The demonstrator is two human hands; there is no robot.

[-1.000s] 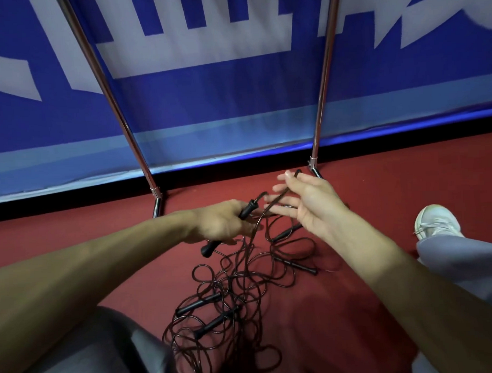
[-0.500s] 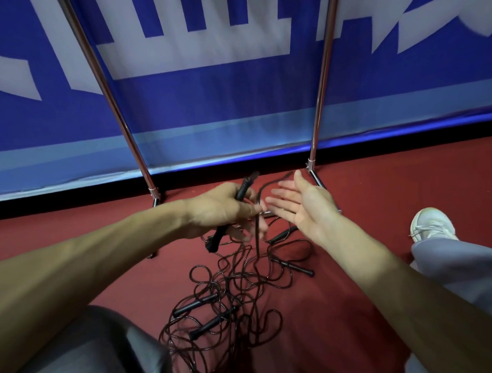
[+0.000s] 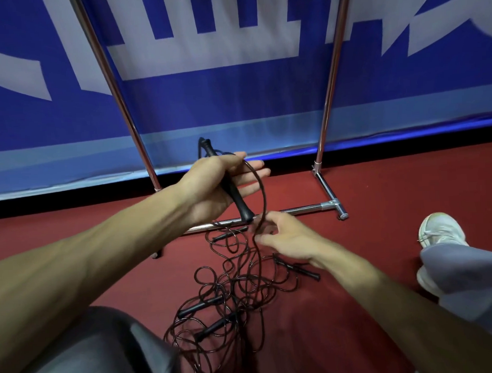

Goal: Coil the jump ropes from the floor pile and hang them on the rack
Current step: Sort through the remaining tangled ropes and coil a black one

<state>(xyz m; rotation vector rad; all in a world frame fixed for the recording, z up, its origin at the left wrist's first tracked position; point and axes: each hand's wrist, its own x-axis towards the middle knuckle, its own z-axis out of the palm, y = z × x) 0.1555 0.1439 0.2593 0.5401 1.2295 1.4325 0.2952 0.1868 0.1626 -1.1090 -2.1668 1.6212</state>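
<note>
A tangle of black jump ropes [image 3: 229,293] lies on the red floor [image 3: 379,209], thin dark cords looping over several slim black handles. One handle [image 3: 231,187] is raised above the pile, tilted, and its cord [image 3: 263,191] arcs down into the tangle. The chrome rack [image 3: 327,99] stands just behind, with its base bar on the floor.

Rope pile [image 3: 215,300] lies on the floor [image 3: 366,238] before the rack [image 3: 328,99].
</note>
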